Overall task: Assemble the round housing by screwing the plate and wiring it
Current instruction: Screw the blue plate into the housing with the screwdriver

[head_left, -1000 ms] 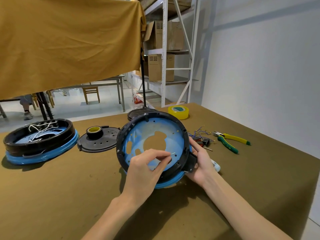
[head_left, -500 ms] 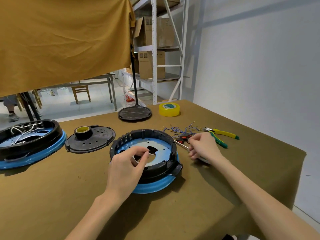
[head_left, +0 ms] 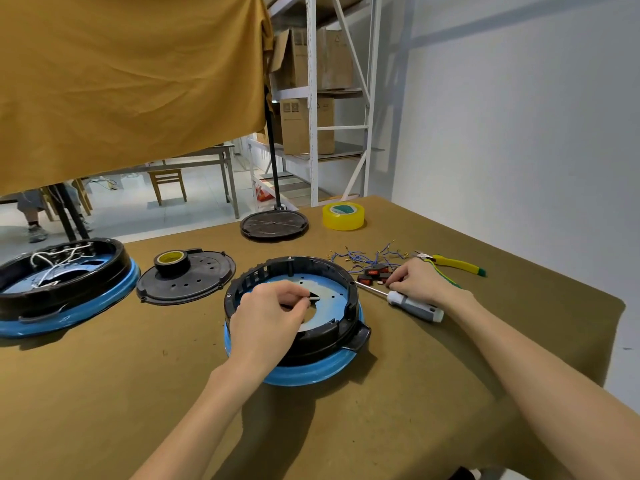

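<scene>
Round housing (head_left: 349, 308): black ring on a blue base, lying flat on the brown table (head_left: 104, 393), open side up, near the middle of the view.
Plate (head_left: 329, 299): pale blue-grey disc with a central cut-out, seated inside the housing; small holes show near its right edge.
Left hand (head_left: 268, 315): reaches over the near-left rim of the housing and sits above the plate; thumb and forefinger are pressed together on a small pale pin-like part (head_left: 314, 298) whose tip points right, the other fingers curled under.
Right hand (head_left: 417, 280): palm down on the table just right of the housing; fingers bent, with the tips at a cluster of small red-and-black switches (head_left: 372, 274); whether they actually pinch one cannot be told.
Screwdriver (head_left: 412, 305): lies on the table between housing and right wrist, metal shaft pointing toward the housing, grey and white handle partly under the hand.
Wires (head_left: 367, 256): loose blue leads with metal terminals, scattered just behind the switches.
Pliers (head_left: 457, 264): yellow-and-green handles, right of the wires, partly hidden by the right hand.
Black cover (head_left: 194, 280): perforated disc left of the housing, carrying a small roll of tape (head_left: 170, 260).
Second housing (head_left: 65, 289): same black and blue build, far left, with white wiring inside.
Yellow tape roll (head_left: 343, 216): at the far edge of the table, beside a dark round stand base (head_left: 273, 225).
</scene>
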Available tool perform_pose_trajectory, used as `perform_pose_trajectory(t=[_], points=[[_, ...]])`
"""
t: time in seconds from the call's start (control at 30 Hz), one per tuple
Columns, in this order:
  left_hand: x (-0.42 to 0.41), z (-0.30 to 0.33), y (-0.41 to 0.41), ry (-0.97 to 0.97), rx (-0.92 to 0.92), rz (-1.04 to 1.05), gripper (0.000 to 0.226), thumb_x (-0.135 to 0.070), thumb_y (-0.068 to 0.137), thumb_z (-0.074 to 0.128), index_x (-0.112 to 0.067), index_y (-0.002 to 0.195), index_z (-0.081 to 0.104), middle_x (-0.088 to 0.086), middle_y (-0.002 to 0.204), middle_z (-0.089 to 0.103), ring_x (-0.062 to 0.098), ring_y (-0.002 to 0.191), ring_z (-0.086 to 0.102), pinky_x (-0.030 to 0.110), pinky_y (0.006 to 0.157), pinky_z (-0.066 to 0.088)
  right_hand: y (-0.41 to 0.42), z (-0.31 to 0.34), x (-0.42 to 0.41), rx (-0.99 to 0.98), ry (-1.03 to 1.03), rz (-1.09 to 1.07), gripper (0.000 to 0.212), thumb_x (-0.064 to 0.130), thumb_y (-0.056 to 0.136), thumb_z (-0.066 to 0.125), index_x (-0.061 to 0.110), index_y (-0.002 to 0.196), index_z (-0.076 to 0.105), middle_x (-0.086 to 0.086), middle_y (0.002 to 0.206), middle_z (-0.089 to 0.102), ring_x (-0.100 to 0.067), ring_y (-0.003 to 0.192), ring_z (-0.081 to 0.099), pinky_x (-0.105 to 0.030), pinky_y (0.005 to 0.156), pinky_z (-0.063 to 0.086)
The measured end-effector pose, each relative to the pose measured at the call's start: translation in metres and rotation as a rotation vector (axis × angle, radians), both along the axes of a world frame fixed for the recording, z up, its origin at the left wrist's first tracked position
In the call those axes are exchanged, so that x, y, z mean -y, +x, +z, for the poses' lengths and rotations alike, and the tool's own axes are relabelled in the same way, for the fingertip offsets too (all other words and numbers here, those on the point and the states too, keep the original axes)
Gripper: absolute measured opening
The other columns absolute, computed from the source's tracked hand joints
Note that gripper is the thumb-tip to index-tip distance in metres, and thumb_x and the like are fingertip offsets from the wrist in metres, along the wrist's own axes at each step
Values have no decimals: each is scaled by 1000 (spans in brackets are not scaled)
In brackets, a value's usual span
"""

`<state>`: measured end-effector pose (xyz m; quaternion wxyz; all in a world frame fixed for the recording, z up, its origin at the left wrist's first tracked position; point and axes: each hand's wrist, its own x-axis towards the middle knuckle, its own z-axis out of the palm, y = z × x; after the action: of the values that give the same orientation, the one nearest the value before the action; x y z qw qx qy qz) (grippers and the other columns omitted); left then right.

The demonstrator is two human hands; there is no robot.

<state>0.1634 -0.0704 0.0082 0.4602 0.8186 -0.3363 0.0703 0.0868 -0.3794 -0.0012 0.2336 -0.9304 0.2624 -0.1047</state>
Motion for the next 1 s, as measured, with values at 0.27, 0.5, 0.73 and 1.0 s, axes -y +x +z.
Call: perform_pose_trajectory(t=[0.27, 0.5, 0.73, 1.0], points=[[29, 13, -17, -155, -46, -221, 9, -19, 90, 78, -25, 95, 77, -15, 82, 76, 1, 81, 72, 37, 80, 63, 0, -7, 3, 87, 3, -44, 20, 26, 99, 67, 23, 79, 66, 3, 77, 67, -18, 73, 62, -27, 58, 44], [80, 20, -29, 273, 308, -286, 2, -37, 88, 78, -36, 87, 77, -20, 86, 63, 9, 94, 54, 39, 97, 45, -6, -25, -31, 468, -6, -109, 14, 27, 101, 63, 25, 87, 59, 7, 78, 65, -12, 75, 61, -35, 66, 48], [99, 12, -20, 448, 398, -196, 34, -36, 94, 72, -34, 128, 69, -3, 123, 61, 24, 118, 49, 42, 99, 38, -16, -33, -44, 557, 9, -69, 7, 28, 98, 68, 26, 91, 69, 12, 80, 68, -9, 77, 63, -34, 70, 51], [57, 13, -10, -5, 81, -254, 25, -21, 96, 69, -27, 119, 75, -18, 96, 70, -1, 86, 64, 12, 78, 51, -32, -14, -79, 839, 581, 128, 10, 5, 93, 73, 13, 95, 79, -5, 86, 80, -16, 80, 76, -19, 73, 57]])
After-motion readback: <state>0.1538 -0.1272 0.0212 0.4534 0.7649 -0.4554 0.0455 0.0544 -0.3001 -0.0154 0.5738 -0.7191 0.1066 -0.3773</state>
